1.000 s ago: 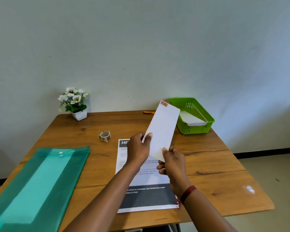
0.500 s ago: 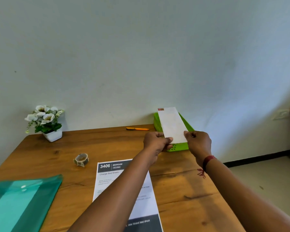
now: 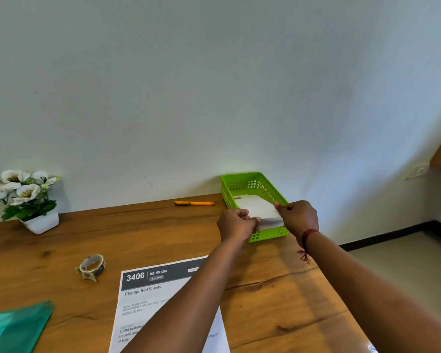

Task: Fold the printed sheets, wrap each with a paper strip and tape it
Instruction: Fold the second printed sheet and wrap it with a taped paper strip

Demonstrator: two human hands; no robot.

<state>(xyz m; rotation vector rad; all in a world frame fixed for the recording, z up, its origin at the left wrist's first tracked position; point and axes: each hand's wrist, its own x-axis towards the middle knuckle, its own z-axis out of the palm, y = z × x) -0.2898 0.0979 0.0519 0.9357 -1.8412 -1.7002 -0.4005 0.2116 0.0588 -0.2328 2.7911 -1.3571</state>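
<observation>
Both hands pinch 1 folded sheet — left hand on its near-left edge, right hand on its right edge, fingers curled onto the paper. The sheet lies roughly flat within the rim of the green basket, above more white paper; whether they touch can't be told. The basket stands at the far right of the wooden table, against a pale wall. Orange pen just left of the basket. Mid-table: tape roll and a printed sheet headed "3406 BEDROOM", partly hidden by the left forearm. Green folder at the near-left corner, flower pot far left. Right of the table — light floor, dark skirting.
</observation>
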